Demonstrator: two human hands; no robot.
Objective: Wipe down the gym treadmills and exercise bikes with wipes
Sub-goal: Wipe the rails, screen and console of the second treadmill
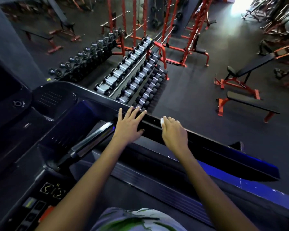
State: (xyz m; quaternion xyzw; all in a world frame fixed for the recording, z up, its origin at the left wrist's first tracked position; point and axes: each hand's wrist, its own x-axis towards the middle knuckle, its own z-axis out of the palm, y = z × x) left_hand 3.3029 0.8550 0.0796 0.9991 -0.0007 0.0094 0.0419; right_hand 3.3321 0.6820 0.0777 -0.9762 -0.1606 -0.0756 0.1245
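On the treadmill's black side rail (207,144), the left hand (129,125) lies flat, fingers spread; just beside it the right hand (173,132) presses a white wipe (162,121). Beyond the rail: dumbbell racks (135,77), dark rubber floor (190,90).

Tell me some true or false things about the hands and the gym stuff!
1. The right hand holds a white wipe on the treadmill's side rail. True.
2. The left hand holds a dumbbell. False: it lies flat on the rail, fingers spread.
3. Dumbbells sit on a rack beyond the treadmill. True.
4. The benches have blue frames. False: the frames are red.
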